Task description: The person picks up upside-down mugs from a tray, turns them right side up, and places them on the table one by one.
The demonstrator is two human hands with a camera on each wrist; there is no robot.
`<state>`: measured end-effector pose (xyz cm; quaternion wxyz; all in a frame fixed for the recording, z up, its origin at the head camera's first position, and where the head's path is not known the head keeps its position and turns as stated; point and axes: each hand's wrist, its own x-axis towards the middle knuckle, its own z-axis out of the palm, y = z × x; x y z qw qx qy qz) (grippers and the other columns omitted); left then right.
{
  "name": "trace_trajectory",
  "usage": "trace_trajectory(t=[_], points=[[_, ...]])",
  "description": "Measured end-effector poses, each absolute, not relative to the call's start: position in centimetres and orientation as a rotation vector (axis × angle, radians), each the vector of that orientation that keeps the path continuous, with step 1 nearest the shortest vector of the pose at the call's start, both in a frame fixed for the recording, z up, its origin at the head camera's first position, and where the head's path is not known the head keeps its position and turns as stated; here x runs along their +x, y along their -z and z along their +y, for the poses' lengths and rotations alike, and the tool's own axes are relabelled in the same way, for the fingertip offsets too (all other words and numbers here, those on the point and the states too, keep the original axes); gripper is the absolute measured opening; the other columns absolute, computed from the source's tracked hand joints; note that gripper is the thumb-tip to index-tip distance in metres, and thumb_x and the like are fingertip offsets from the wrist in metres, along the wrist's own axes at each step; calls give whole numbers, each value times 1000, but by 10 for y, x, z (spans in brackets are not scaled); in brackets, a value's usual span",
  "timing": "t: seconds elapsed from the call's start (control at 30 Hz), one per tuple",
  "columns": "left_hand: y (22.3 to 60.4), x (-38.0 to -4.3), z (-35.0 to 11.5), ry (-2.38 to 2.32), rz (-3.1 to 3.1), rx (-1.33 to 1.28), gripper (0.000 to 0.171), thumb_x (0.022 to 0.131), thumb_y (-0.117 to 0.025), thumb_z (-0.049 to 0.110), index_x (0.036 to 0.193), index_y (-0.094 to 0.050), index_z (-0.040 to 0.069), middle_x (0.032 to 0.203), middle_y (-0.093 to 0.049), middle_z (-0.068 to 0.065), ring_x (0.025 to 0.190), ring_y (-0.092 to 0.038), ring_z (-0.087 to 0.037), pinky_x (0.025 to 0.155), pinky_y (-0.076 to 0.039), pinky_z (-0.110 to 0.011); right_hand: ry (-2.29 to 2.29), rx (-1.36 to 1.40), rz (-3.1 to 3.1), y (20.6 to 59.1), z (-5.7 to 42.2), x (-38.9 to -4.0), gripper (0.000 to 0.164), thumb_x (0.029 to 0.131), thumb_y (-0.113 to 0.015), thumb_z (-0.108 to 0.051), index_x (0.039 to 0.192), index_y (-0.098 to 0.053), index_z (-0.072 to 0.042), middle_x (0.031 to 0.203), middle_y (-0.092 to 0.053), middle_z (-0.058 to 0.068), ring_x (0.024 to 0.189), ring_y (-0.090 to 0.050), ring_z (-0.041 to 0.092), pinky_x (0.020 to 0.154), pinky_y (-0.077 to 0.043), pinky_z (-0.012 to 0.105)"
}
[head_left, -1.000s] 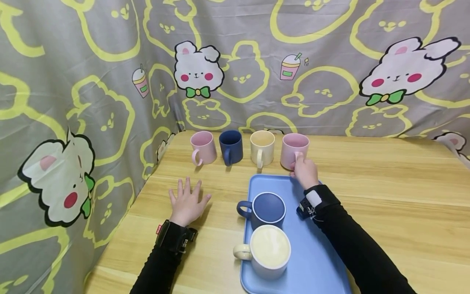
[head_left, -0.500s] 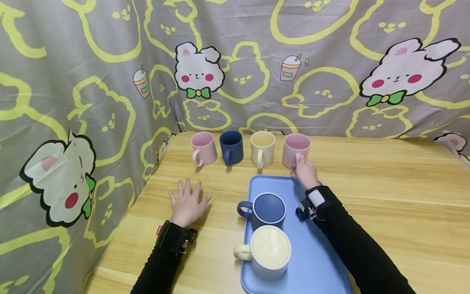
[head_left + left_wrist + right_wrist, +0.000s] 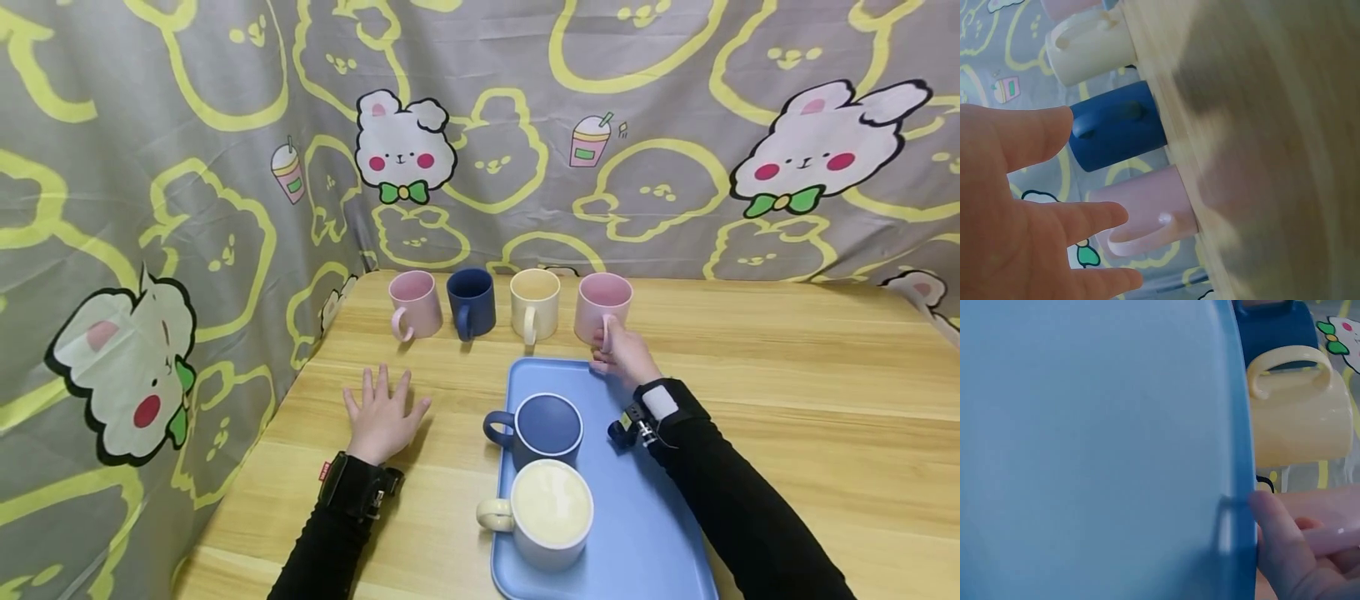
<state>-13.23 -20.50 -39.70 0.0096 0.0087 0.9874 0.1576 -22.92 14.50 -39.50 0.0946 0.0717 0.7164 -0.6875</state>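
Observation:
At the right end of the back row stands a pink mug [image 3: 595,308], and my right hand [image 3: 628,357] is at its handle. In the right wrist view the thumb [image 3: 1272,515] extends beside the handle, and a fingertip [image 3: 1307,522] shows in the handle's opening. My left hand [image 3: 383,423] lies over the table with fingers spread, holding nothing. Beyond it are another pink mug [image 3: 424,310], a navy mug [image 3: 475,304] and a cream mug [image 3: 540,304], all upright. Their handles face me.
A blue tray [image 3: 637,517] lies in front of the row. On its left side stand a mug with a blue top [image 3: 550,425] and a cream-topped mug [image 3: 553,508], handles pointing left. Patterned grey curtains [image 3: 660,108] border the wooden table [image 3: 810,417] at the back and left.
The pink mug at the right end shifted slightly right, then stayed in place. My right wrist has swung a little right, and the grip on the handle looks looser. My left hand has not moved.

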Motion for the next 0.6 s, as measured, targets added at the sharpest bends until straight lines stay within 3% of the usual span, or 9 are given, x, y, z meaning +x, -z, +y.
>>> trace_trajectory(t=[0.13,0.4,0.5,0.6], points=[[398,-132,-204,-477,3084,25,65,101,-45,46,149,-37,4,155,-12,-31,142,0,-49,106,8,-69,2004,119,2040,392,154,-226,70,105,-16,-44,144,-27,14,145,-30,35,129,-37,44,86,-54,39],[396,-132,-204,-492,3081,17,64,101,-45,46,149,-37,4,155,-12,-30,142,0,-49,106,8,-69,1857,-39,2056,371,176,-211,71,104,-21,-49,148,-19,6,152,-17,33,132,-33,50,79,-56,42],[396,-132,-204,-484,3073,10,65,101,-45,46,149,-36,5,155,-12,-30,142,0,-48,106,9,-68,1742,-83,2196,363,190,-197,71,105,-23,-46,149,-16,9,146,-26,37,122,-47,46,77,-57,38],[395,-132,-205,-475,3069,3,64,101,-45,46,150,-35,5,155,-11,-30,142,1,-49,106,10,-68,1626,-130,2450,358,206,-179,64,106,-31,-41,138,-37,14,124,-50,36,95,-64,33,69,-57,34]])
